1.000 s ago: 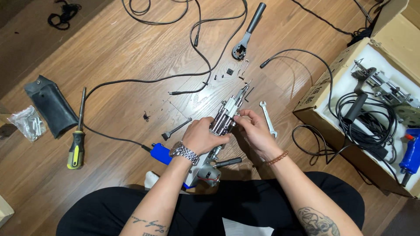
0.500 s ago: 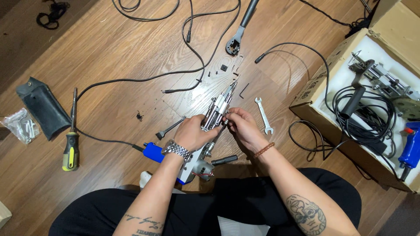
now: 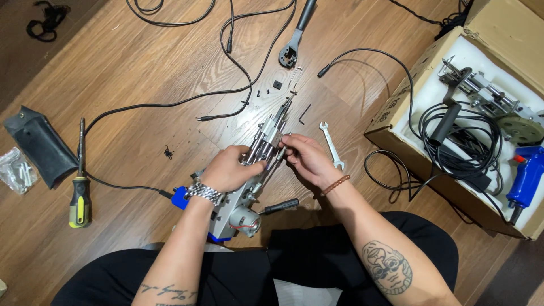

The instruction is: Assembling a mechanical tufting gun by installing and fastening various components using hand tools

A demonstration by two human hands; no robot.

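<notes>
Centre frame, on the wood floor (image 3: 141,136): tufting gun (image 3: 258,170) lying diagonally, motor end toward the person. Left hand (image 3: 229,169) closed around its mid-body. Right hand (image 3: 306,160) pinching a small metal part at the needle assembly, fingers curled. Open-end wrench (image 3: 331,145) just right of it, yellow-handled screwdriver (image 3: 79,187) far left, cardboard box (image 3: 396,122) at right.

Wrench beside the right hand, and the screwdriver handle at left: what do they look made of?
Wrench: apparently bare metal, uniformly silver and pale against the wood floor. Screwdriver: handle looks like plastic or rubber, yellow and black; shaft dark metal.
</notes>
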